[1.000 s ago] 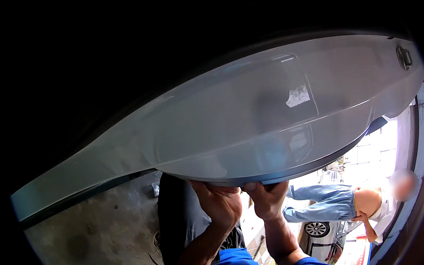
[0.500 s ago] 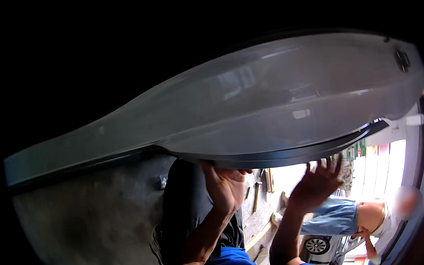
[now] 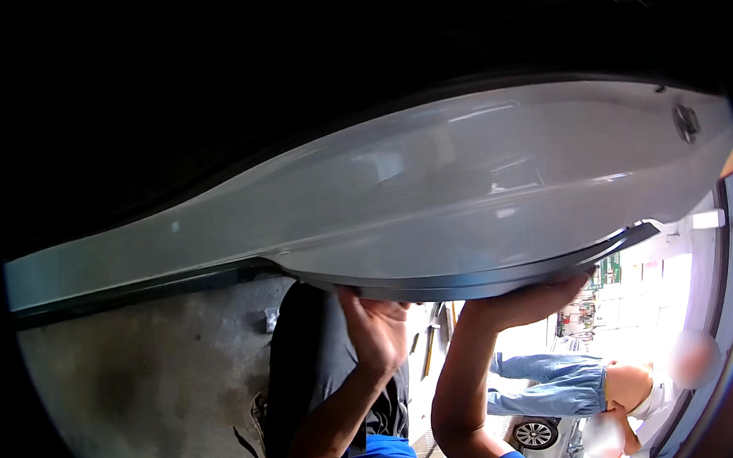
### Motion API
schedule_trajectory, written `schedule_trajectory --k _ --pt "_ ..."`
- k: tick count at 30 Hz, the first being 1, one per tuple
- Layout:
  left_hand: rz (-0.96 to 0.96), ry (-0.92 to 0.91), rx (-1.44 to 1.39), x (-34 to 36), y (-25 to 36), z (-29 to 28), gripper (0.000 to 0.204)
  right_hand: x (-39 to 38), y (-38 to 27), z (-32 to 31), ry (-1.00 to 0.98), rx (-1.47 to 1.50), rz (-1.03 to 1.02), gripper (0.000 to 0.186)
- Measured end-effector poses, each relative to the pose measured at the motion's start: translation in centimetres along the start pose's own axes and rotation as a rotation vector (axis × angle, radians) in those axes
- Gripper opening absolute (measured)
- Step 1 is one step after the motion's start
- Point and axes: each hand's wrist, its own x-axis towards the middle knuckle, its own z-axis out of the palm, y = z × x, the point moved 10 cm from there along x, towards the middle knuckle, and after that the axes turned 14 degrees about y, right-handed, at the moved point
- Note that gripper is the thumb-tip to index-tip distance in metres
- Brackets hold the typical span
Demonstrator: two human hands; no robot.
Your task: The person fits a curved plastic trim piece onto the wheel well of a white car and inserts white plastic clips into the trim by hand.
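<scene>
A dark grey trim strip (image 3: 457,287) follows the curved lower edge of a silver car body panel (image 3: 430,202). My left hand (image 3: 374,334) is closed at the strip's underside, thumb up against it and the other fingers partly hidden. Further right, my right hand (image 3: 530,301) presses up under the same strip with the wrist bent. Most of its fingers are out of sight behind the strip. Toward the strip's right end, it follows the panel edge up to a pale notch.
At the panel's upper right is a dark latch fitting (image 3: 686,124). A person in jeans (image 3: 549,380) stands to the right, near a car wheel (image 3: 536,433). Long tools lie on the floor (image 3: 178,381) behind my arms. My dark-trousered leg (image 3: 303,368) is below the panel.
My right hand, raised with spread fingers before, has moved up and left against the strip. My left hand stays at the strip. The view has shifted slightly.
</scene>
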Motion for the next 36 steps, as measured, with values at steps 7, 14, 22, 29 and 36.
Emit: schedule_trajectory --k 7,14,22,29,36 --pt "-0.09 -0.042 -0.198 3.6 2.3 -2.3 0.061 -1.2 -0.7 -1.4 -0.311 -0.522 -0.704 0.045" --pt "-0.121 -0.004 -0.155 5.3 3.7 -5.8 0.063 -17.2 -8.5 -4.8 -1.801 0.693 -0.414 0.032" --pt "-0.154 -0.002 -0.055 5.1 3.2 -6.5 0.083 -28.7 3.6 -2.2 -2.972 -0.199 -0.586 0.052" --pt "-0.24 0.114 -0.284 5.0 3.1 -5.9 0.088 -30.2 0.1 -10.7 -3.112 -0.093 -0.749 0.06" --pt "-0.062 0.196 0.158 3.6 4.1 -5.6 0.084 -28.7 -2.9 -1.6 -2.28 0.482 -1.289 0.055"
